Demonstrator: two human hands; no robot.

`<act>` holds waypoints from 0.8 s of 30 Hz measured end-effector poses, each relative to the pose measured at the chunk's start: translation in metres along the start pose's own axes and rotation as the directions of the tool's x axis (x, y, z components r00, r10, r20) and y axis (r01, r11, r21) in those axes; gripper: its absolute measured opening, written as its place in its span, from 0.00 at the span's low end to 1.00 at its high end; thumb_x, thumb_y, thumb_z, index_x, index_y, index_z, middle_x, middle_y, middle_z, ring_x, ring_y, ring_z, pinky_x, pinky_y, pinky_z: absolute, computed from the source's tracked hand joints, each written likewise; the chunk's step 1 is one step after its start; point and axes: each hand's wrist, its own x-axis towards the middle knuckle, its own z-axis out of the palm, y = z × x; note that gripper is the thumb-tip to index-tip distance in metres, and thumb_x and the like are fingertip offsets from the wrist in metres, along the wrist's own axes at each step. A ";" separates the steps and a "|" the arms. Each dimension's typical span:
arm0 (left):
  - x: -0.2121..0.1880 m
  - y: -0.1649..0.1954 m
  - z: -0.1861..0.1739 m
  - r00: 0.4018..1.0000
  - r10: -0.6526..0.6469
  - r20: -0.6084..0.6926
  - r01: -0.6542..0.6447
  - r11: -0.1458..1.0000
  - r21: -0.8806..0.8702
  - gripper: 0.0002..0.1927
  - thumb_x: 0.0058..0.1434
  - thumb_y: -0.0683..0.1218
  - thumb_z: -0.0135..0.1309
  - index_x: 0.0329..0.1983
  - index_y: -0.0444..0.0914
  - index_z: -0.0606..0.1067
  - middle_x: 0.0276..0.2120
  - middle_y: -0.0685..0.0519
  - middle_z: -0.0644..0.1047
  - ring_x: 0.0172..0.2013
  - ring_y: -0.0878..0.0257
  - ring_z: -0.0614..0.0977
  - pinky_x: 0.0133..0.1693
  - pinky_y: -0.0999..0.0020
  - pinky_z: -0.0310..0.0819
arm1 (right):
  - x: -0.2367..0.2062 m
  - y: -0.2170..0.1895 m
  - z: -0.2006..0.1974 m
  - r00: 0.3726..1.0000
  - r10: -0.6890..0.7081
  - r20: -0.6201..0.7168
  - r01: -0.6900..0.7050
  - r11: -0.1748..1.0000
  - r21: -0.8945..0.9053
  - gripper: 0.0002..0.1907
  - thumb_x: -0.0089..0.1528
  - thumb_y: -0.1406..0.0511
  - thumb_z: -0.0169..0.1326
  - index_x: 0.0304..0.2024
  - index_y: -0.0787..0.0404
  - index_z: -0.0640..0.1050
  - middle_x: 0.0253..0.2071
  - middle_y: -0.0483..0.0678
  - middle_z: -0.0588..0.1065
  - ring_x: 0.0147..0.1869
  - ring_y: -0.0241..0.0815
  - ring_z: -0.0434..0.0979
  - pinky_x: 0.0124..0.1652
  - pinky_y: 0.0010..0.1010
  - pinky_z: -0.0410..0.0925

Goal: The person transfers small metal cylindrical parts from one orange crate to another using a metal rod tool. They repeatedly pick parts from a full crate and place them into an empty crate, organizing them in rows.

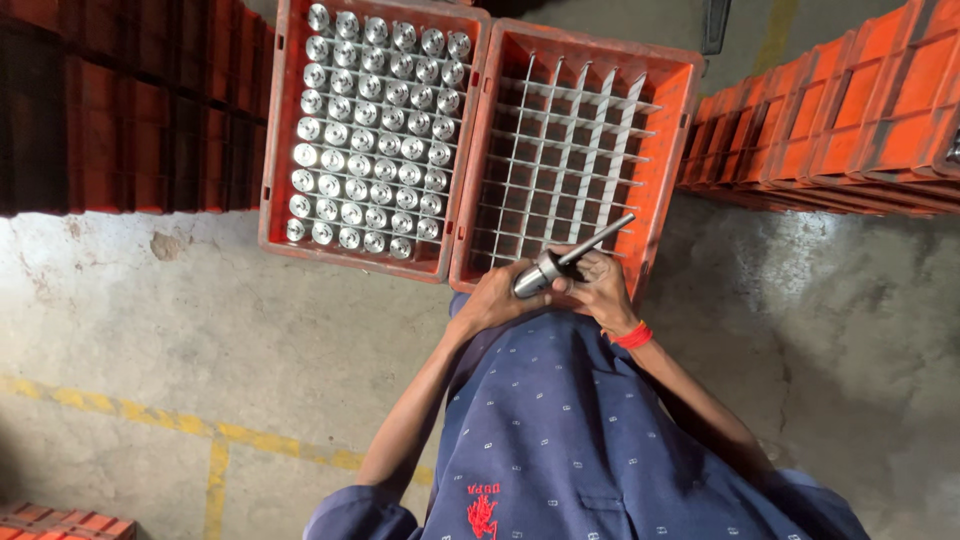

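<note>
A shiny metal shaft part point(570, 259), with a thick round head and a long thin stem, is held between both hands over the near edge of the right orange crate point(672, 120). My left hand point(497, 297) grips its thick head. My right hand point(600, 285), with a red band at the wrist, closes around the stem's base. The right crate holds an empty white wire grid point(565, 160). The left orange crate point(275, 150) is filled with several rows of upright metal parts point(372, 130).
Stacks of orange crates stand at the far left point(130, 120) and far right point(850, 110). Another orange crate corner point(60, 522) shows at the bottom left. The concrete floor has a yellow painted line point(215, 435).
</note>
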 end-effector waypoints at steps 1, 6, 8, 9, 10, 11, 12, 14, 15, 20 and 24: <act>-0.003 -0.003 -0.004 1.000 0.017 0.005 -0.017 1.000 -0.022 0.31 0.53 0.56 0.67 0.55 0.34 0.74 0.38 0.39 0.82 0.42 0.44 0.86 0.44 0.53 0.78 | 0.002 0.005 -0.001 0.997 0.032 -0.077 -0.029 0.999 0.038 0.30 0.58 0.65 0.69 0.60 0.71 0.76 0.50 0.51 0.79 0.52 0.40 0.77 0.52 0.31 0.71; -0.023 -0.041 -0.017 0.990 0.038 -0.135 0.032 0.876 0.482 0.28 0.66 0.49 0.53 0.66 0.33 0.67 0.48 0.37 0.78 0.43 0.39 0.82 0.41 0.49 0.77 | 0.006 0.023 -0.012 0.924 0.034 -0.380 -0.005 0.997 0.075 0.28 0.58 0.64 0.67 0.58 0.69 0.76 0.50 0.45 0.78 0.50 0.34 0.76 0.52 0.26 0.70; -0.025 -0.062 -0.014 0.974 0.153 -0.168 -0.023 0.801 0.598 0.24 0.64 0.43 0.49 0.64 0.35 0.68 0.51 0.38 0.75 0.43 0.39 0.82 0.40 0.50 0.78 | 0.006 0.030 -0.014 0.919 0.015 -0.393 0.017 0.997 0.078 0.27 0.60 0.64 0.66 0.59 0.69 0.76 0.49 0.45 0.78 0.51 0.34 0.75 0.53 0.25 0.69; -0.025 -0.072 -0.011 0.957 0.239 -0.163 -0.082 0.764 0.641 0.21 0.62 0.41 0.49 0.60 0.37 0.70 0.52 0.40 0.75 0.44 0.40 0.82 0.41 0.52 0.78 | 0.005 0.033 -0.013 0.915 0.004 -0.403 0.030 0.996 0.078 0.26 0.61 0.64 0.66 0.59 0.70 0.76 0.49 0.45 0.78 0.51 0.34 0.75 0.53 0.25 0.68; -0.023 -0.082 -0.010 0.932 0.328 -0.154 -0.140 0.718 0.682 0.19 0.59 0.39 0.49 0.55 0.40 0.73 0.52 0.41 0.74 0.45 0.40 0.82 0.43 0.53 0.79 | 0.005 0.038 -0.011 0.911 0.009 -0.412 0.029 0.996 0.087 0.26 0.61 0.65 0.66 0.59 0.70 0.76 0.49 0.45 0.78 0.51 0.33 0.75 0.53 0.25 0.68; -0.024 -0.090 -0.007 0.906 0.386 -0.173 -0.186 0.731 0.657 0.21 0.57 0.37 0.48 0.55 0.39 0.72 0.54 0.40 0.74 0.46 0.40 0.82 0.42 0.54 0.79 | 0.004 0.043 -0.008 0.908 0.015 -0.419 0.027 0.995 0.095 0.26 0.61 0.65 0.66 0.58 0.70 0.76 0.50 0.45 0.78 0.52 0.33 0.75 0.54 0.25 0.67; -0.024 -0.097 -0.007 0.874 0.444 -0.196 -0.232 0.738 0.634 0.23 0.55 0.36 0.46 0.56 0.38 0.72 0.55 0.38 0.73 0.47 0.40 0.81 0.42 0.54 0.79 | 0.005 0.047 -0.005 0.906 0.017 -0.424 0.029 0.994 0.102 0.25 0.60 0.65 0.66 0.58 0.70 0.76 0.50 0.45 0.78 0.53 0.33 0.75 0.54 0.25 0.67; -0.028 -0.107 -0.014 0.902 0.372 -0.218 -0.179 0.783 0.595 0.21 0.58 0.36 0.47 0.55 0.38 0.72 0.53 0.40 0.74 0.47 0.42 0.81 0.43 0.54 0.78 | 0.003 0.056 0.003 0.894 0.028 -0.446 0.027 0.993 0.117 0.25 0.60 0.65 0.66 0.57 0.70 0.75 0.49 0.45 0.78 0.52 0.33 0.76 0.53 0.26 0.68; -0.029 -0.110 -0.021 0.946 0.239 -0.217 -0.071 0.810 0.582 0.16 0.63 0.37 0.48 0.54 0.40 0.73 0.50 0.44 0.75 0.48 0.45 0.81 0.45 0.53 0.78 | 0.002 0.059 0.008 0.889 0.036 -0.457 0.024 0.992 0.125 0.25 0.60 0.65 0.66 0.57 0.70 0.75 0.49 0.45 0.78 0.52 0.34 0.76 0.53 0.26 0.68; -0.032 -0.109 -0.072 0.877 0.171 -0.450 0.129 0.816 0.563 0.13 0.60 0.39 0.55 0.48 0.41 0.75 0.43 0.46 0.75 0.44 0.46 0.80 0.41 0.51 0.77 | -0.001 0.064 0.026 0.893 0.019 -0.449 0.051 0.988 0.143 0.26 0.61 0.65 0.66 0.59 0.70 0.76 0.49 0.45 0.77 0.52 0.34 0.75 0.52 0.26 0.67; -0.009 -0.110 -0.092 0.780 0.332 -0.530 0.132 0.741 0.659 0.27 0.43 0.36 0.54 0.51 0.37 0.75 0.44 0.36 0.72 0.38 0.40 0.78 0.31 0.51 0.75 | 0.005 0.058 0.035 0.893 0.058 -0.446 0.003 0.991 0.134 0.27 0.59 0.64 0.65 0.58 0.69 0.75 0.49 0.45 0.78 0.52 0.35 0.77 0.52 0.27 0.71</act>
